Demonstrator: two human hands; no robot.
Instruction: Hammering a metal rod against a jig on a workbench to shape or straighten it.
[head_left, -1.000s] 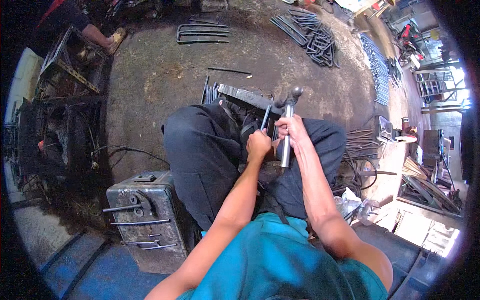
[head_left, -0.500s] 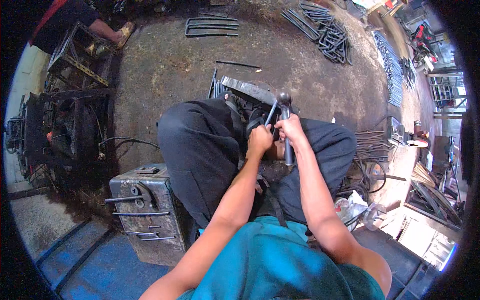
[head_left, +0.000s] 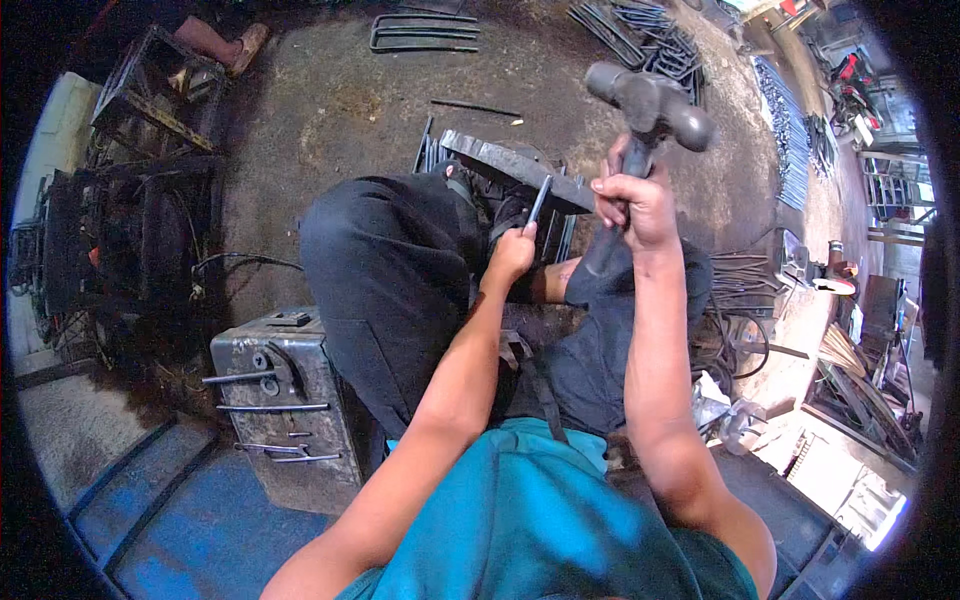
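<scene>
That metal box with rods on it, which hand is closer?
Left. The left hand, gripping a metal rod, is beyond the metal box and to its right; the right hand, holding a hammer, is farther right.

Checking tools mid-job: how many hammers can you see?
1: the hammer gripped in the right hand. The left hand holds a metal rod instead. More could be hidden in the dark clutter at the left.

1 head-worn fisheye looks down from close above the lap (head_left: 588, 368).
</scene>
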